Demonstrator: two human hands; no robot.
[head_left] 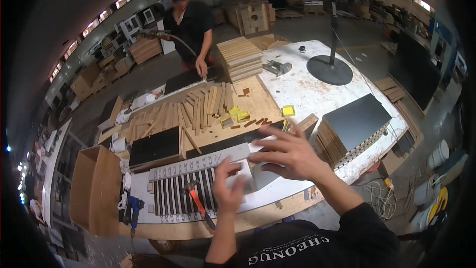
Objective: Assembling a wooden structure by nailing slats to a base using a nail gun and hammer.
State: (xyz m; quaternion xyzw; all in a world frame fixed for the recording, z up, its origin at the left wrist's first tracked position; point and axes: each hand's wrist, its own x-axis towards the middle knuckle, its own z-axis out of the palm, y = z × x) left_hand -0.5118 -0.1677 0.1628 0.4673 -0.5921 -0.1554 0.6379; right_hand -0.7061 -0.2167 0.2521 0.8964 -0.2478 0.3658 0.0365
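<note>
My right hand (292, 155) is raised over the table with its fingers spread, holding nothing. Slightly lower and to its left, my left hand (228, 188) has thumb and fingers apart in a loose curve. Between the two hands is a pale grey piece (250, 179), partly covered by them; I cannot tell whether the left fingers touch it. A hammer with an orange handle (197, 202) lies beside my left hand on a row of dark strips (171, 193). Behind these strips runs a long light grey board (198, 163) with repeated marks.
Wooden slats (198, 109) lie heaped behind a black-topped panel (154, 149). Small yellow boxes (288, 110) sit mid-table. Stacked black-topped panels (354, 121) stand right, a blue power tool (133, 211) left, beside a cardboard box (96, 188). A co-worker (187, 25) stands across; a pole base (329, 70) rests far right.
</note>
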